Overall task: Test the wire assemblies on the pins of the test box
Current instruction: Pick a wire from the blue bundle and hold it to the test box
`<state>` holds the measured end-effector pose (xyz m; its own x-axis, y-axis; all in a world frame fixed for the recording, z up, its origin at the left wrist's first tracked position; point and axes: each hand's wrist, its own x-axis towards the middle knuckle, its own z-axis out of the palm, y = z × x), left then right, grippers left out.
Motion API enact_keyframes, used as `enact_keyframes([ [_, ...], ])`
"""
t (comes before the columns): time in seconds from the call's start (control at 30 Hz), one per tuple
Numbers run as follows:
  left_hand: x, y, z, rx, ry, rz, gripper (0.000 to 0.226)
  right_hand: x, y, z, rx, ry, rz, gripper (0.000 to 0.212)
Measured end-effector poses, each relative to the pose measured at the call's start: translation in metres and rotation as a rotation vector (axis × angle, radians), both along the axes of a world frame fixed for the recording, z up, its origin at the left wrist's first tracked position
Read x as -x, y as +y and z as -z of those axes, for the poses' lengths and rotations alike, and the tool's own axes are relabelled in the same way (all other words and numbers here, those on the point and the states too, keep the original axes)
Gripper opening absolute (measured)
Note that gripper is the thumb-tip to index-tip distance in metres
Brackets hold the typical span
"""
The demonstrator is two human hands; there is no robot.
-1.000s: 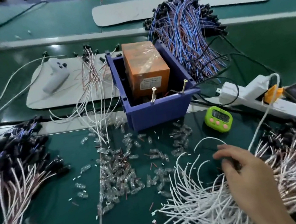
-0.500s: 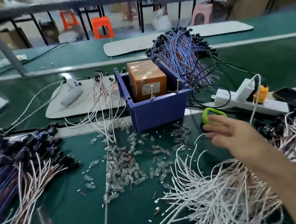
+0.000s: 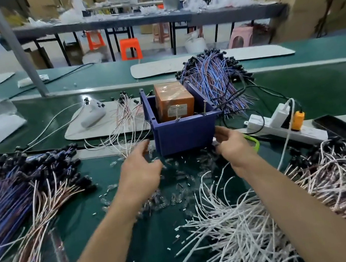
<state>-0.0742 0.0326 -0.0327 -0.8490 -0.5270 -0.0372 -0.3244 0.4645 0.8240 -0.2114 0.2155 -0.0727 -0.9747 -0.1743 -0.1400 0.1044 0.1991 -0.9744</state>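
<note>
Two hands show in the head view, both extended over the green bench mat (image 3: 163,245) toward the test box (image 3: 185,136). The left hand (image 3: 138,170) has its fingers loosely curved and grasps nothing. Its fingertips are just beside the box's lower left corner, and contact cannot be confirmed. The right hand (image 3: 233,146) is likewise relaxed and grasps nothing. Its fingertips are at the box's lower right corner, and contact cannot be confirmed there either.

The test box is a blue open-topped bin standing at the far edge of the mat, mid-bench, with an orange unit (image 3: 173,99) inside it. Two metal pins (image 3: 177,114) stand up at its front rim.

Wire assemblies lie in three noted groups:
- A white pile (image 3: 239,229) lies at near right, under the right forearm.
- A blue and brown pile (image 3: 13,201) lies at left.
- A blue bundle (image 3: 213,79) lies behind the box.

Small clear parts (image 3: 176,189) are scattered on the mat between the hands. A green timer (image 3: 255,144) shows partly behind the right hand. A white power strip (image 3: 285,130) lies to the right of the box.
</note>
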Motion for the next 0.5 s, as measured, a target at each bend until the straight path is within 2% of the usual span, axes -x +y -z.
enact_keyframes([
  [0.13,0.035,0.013,0.024,-0.052,0.039,-0.013,0.084,0.004,-0.003,0.001,-0.044,0.009,0.037,0.062],
  [0.27,0.046,-0.006,0.030,-0.039,0.042,-0.140,0.084,-0.002,-0.009,-0.004,-0.102,0.010,0.035,0.062],
  [0.5,0.042,-0.011,0.034,-0.054,0.080,-0.132,0.092,-0.012,-0.015,-0.002,-0.163,0.042,-0.007,0.066],
])
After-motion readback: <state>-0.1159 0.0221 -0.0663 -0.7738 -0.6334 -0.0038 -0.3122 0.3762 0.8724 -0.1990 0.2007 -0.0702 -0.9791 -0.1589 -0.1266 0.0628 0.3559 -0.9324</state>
